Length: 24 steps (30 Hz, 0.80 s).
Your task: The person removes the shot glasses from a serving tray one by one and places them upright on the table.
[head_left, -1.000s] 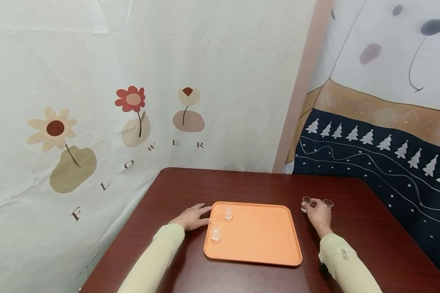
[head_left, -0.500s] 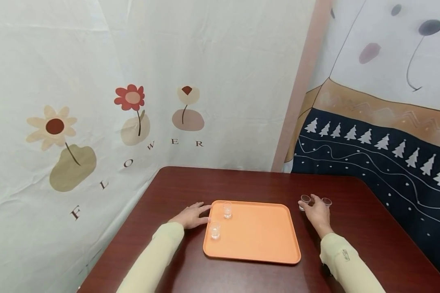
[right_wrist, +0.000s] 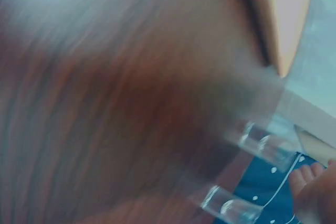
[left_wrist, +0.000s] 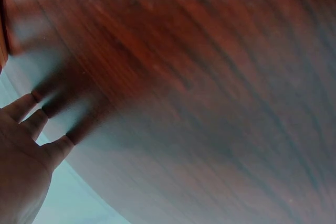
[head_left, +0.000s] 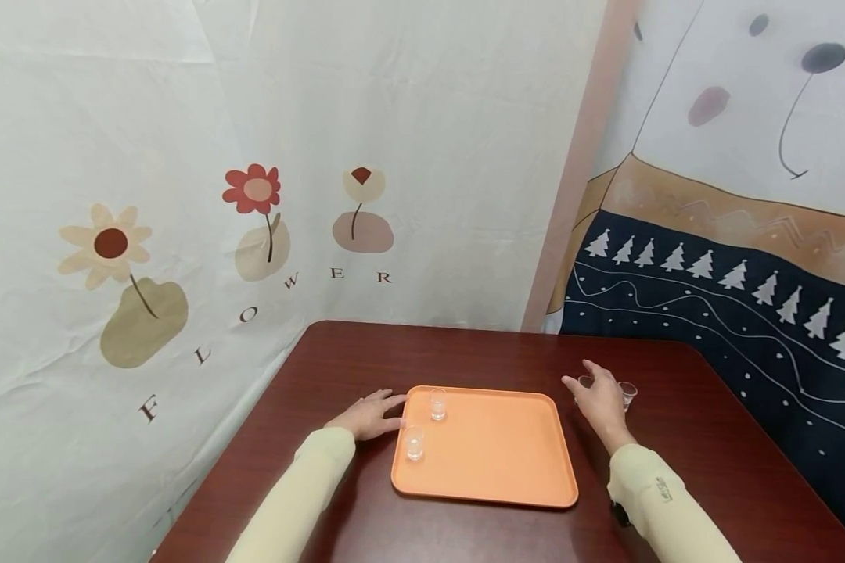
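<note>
My left hand (head_left: 368, 417) rests at the left edge of the orange tray (head_left: 493, 457), fingers spread with fingertips right at the rim. In the left wrist view, the left hand (left_wrist: 26, 156) has straight fingers over the dark wood. Two small clear shot glasses stand upright in the tray: a back one (head_left: 438, 405) and a front one (head_left: 414, 444). To the tray's right, my right hand (head_left: 601, 399) has thumb and fingers spread apart, partly hiding a shot glass (head_left: 586, 381). Another shot glass (head_left: 628, 394) stands just right of this hand. The right wrist view shows the right hand (right_wrist: 315, 190) beside both.
A dark red-brown wooden table (head_left: 465, 356) bears everything. Behind it hangs a pale cloth (head_left: 451, 156) printed with flowers, and at right a dark blue one (head_left: 676, 305) with white trees.
My right hand's thumb and fingers have spread away from the shot glass they were around, and the hand has shifted slightly left. The left hand and tray stay put.
</note>
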{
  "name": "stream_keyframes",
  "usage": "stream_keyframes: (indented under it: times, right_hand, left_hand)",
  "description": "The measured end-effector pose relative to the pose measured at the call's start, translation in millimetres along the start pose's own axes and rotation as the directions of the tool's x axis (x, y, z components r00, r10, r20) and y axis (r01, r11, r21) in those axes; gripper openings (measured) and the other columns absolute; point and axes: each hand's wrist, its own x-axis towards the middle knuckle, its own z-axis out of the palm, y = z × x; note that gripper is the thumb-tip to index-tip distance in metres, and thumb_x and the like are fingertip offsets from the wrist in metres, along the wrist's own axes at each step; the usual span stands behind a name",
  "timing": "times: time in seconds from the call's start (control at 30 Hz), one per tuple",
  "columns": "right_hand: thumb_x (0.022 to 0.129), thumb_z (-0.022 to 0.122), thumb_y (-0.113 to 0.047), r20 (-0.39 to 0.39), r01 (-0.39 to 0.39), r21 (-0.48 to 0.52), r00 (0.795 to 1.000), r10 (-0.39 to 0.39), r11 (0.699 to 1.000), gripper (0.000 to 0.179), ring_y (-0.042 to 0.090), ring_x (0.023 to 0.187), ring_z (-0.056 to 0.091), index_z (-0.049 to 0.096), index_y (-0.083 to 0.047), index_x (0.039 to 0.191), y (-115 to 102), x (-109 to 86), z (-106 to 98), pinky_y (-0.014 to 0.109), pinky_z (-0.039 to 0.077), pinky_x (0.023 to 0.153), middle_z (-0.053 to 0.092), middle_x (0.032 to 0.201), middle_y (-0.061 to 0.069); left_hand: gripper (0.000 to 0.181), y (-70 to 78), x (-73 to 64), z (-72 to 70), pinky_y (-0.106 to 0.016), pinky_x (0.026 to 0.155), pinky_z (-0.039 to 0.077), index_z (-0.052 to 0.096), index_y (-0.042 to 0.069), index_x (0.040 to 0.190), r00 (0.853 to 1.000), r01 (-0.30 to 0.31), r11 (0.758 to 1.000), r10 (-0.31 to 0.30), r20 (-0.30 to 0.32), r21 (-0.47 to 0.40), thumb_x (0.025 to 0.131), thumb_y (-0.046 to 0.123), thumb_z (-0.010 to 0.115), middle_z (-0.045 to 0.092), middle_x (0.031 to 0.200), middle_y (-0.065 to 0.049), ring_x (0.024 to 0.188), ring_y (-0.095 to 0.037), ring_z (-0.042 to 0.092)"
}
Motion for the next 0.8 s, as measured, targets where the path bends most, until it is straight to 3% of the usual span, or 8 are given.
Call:
stream_keyframes:
  times: [0.17,0.37,0.5,0.8]
  right_hand:
    - [0.095,0.069,-0.026,0.097,0.085,0.075,0.991,-0.092,0.994,0.058,0.041,0.124,0.053,0.049,0.002,0.142,-21,-4.2,14,0.053,0.045,0.1,0.053,0.138,0.027]
    - [0.092,0.074,-0.023,0.209,0.192,0.132,0.954,-0.217,0.972,0.048,0.035,0.115,0.062,0.061,-0.001,0.132,-46,-17.6,38,0.047,0.052,0.092,0.063,0.128,0.019]
    - [0.089,0.076,-0.02,0.266,0.191,0.17,0.936,-0.232,0.967,0.04,0.028,0.107,0.065,0.067,-0.006,0.125,-64,-29.8,51,0.042,0.054,0.087,0.068,0.12,0.011]
    - [0.088,0.077,-0.015,0.359,0.15,0.265,0.902,-0.242,0.953,0.033,0.023,0.102,0.065,0.069,-0.004,0.119,-93,-54.4,80,0.038,0.055,0.084,0.069,0.116,0.011]
  left_hand:
    - [0.063,-1.9,-1.0,1.3,-0.059,0.114,0.024,0.045,0.025,0.151,1.0,0.012,1.0,-0.012,0.001,0.0,0.096,0.051,0.06,0.034,0.156,-0.018,0.146,-0.038,0.026]
    - [0.062,-3.5,-2.3,3.9,-0.059,0.113,0.025,0.046,0.025,0.15,1.0,0.017,1.0,-0.017,-0.002,-0.005,0.096,0.052,0.06,0.035,0.156,-0.018,0.145,-0.038,0.027]
    - [0.063,-2.9,-2.1,3.4,-0.058,0.113,0.024,0.045,0.026,0.151,1.0,0.014,1.0,-0.014,0.001,-0.003,0.096,0.052,0.059,0.034,0.156,-0.017,0.146,-0.037,0.026]
    - [0.061,0.4,-1.2,-0.6,-0.057,0.115,0.022,0.045,0.023,0.151,1.0,-0.012,1.0,0.012,0.0,-0.004,0.097,0.049,0.059,0.034,0.156,-0.019,0.146,-0.037,0.026]
